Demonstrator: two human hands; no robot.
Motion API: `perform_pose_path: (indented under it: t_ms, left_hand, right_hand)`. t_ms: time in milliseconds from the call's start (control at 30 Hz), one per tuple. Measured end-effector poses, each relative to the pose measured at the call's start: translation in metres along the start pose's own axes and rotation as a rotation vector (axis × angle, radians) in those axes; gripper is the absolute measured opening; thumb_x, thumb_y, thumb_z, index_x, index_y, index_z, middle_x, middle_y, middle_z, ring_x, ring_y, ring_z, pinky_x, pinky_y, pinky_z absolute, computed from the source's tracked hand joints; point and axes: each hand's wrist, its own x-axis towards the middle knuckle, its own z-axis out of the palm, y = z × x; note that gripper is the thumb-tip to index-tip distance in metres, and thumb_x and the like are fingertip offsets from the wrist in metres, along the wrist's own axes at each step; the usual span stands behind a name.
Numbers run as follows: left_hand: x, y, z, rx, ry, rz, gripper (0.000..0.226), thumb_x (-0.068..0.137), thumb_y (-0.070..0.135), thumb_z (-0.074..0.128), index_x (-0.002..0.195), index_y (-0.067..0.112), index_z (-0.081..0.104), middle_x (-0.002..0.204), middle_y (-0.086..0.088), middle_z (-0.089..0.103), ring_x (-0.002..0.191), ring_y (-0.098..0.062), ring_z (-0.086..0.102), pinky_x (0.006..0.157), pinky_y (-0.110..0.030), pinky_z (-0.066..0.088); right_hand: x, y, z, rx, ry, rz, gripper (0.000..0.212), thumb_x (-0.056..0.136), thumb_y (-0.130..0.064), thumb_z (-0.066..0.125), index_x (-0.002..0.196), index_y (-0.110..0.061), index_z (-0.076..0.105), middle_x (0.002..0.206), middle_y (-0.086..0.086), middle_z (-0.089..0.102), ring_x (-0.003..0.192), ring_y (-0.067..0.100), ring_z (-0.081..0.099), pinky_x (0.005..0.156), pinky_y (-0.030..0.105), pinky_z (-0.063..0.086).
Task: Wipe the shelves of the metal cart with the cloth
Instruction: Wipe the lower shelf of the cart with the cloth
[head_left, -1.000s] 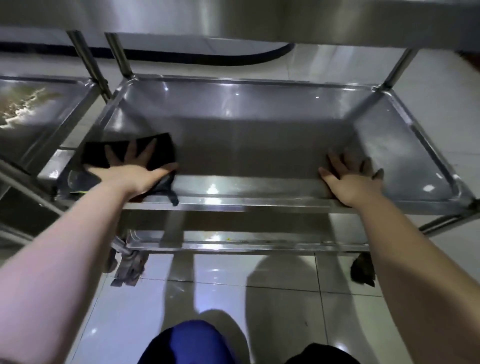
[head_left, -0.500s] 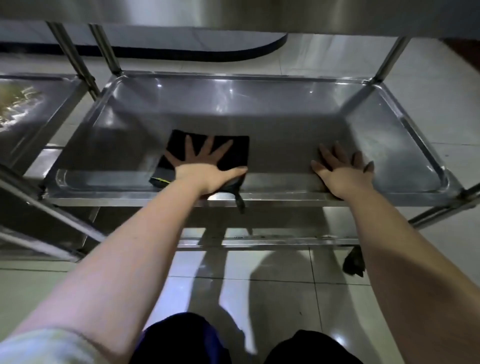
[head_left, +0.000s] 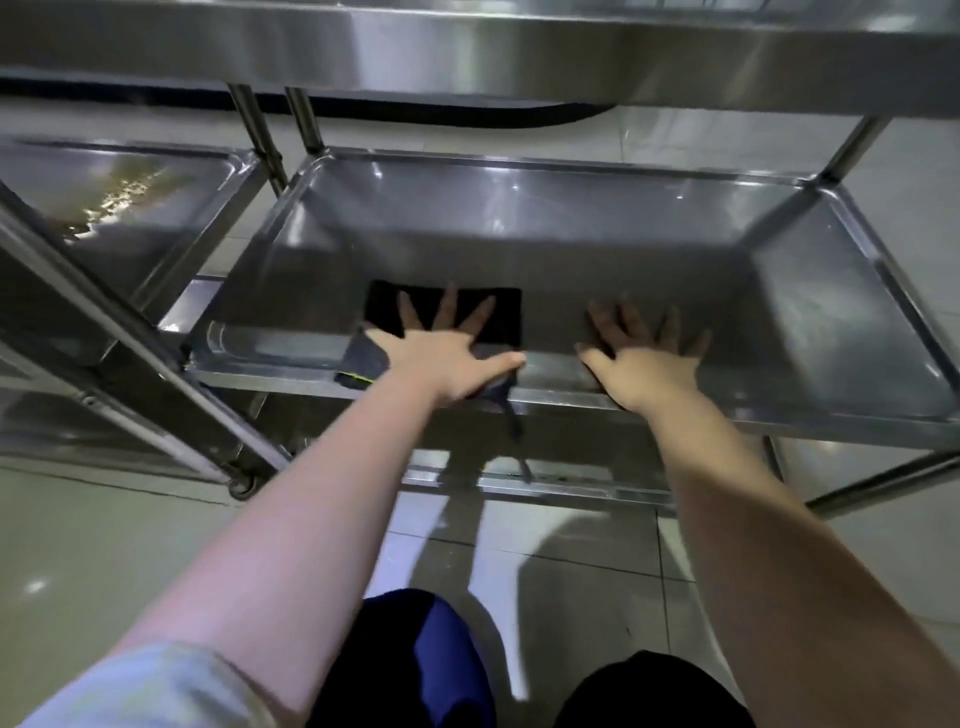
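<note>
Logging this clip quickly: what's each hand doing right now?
Left hand: open, fingers spread, pressing the black cloth flat on the cart shelf.
Right hand: open, flat on the shelf, holding nothing.

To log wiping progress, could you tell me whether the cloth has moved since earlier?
Yes: the cloth has slid rightward along the shelf, away from its left rim, under the left hand.

The head-worn camera looks forward and down, close over the cart's middle shelf (head_left: 597, 249).
</note>
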Motion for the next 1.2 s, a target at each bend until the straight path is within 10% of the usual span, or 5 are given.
perform_pose_path:
  t_ms: [567,767,900,1033,1200]
  left_hand:
    - [-0.024,-0.051,0.003,-0.015,0.042,-0.123,0.095,0.061,0.100,0.005,0.146,0.061,-0.008,0.162,0.008,-0.021,0.144,-0.051,-0.015,0.100,-0.081,-0.008]
    - [-0.046,0.125,0.026,-0.121,0.048,0.186,0.064,0.090,0.073,0.021,0.149,0.048,0.025,0.164,0.004,0.009,0.147,-0.045,-0.007,0.096,-0.079,-0.015]
    - [-0.019,0.088,0.003,-0.045,0.441,0.151,0.033,0.095,0.034,0.045,0.124,0.028,0.058,0.128,-0.004,0.059,0.121,-0.033,0.044,0.095,-0.044,0.031]
    - [0.016,0.049,-0.009,0.094,0.323,0.305,0.035,0.101,0.037,0.041,0.129,0.019,0.054,0.137,-0.006,0.051,0.129,-0.029,0.039,0.100,-0.039,0.030]
    - [0.020,0.051,-0.004,0.020,0.394,0.407,0.027,0.100,0.032,0.048,0.118,0.015,0.060,0.123,-0.009,0.056,0.117,-0.032,0.047,0.092,-0.036,0.029]
  right_hand:
    - [-0.004,-0.001,0.006,0.004,0.009,0.014,0.063,0.090,-0.076,0.023,0.147,-0.059,0.004,0.162,-0.019,-0.007,0.149,0.036,-0.013,0.110,0.065,-0.013]
    - [-0.020,0.008,-0.021,1.184,0.379,0.194,0.030,0.099,-0.024,0.055,0.128,-0.019,0.063,0.135,0.004,0.059,0.121,0.020,0.053,0.092,0.016,0.039]
    - [-0.019,0.012,-0.032,0.774,0.179,-0.008,0.038,0.097,-0.018,0.059,0.135,-0.009,0.057,0.139,0.012,0.054,0.123,0.022,0.051,0.094,0.012,0.040]
    - [-0.011,0.000,-0.024,0.265,0.079,0.010,0.046,0.097,-0.040,0.056,0.139,-0.020,0.051,0.148,0.010,0.041,0.138,0.030,0.033,0.116,0.049,0.022]
    - [-0.022,-0.009,-0.021,0.291,0.294,-0.027,0.029,0.093,-0.021,0.063,0.119,-0.011,0.061,0.126,0.015,0.056,0.117,0.034,0.047,0.089,0.035,0.041]
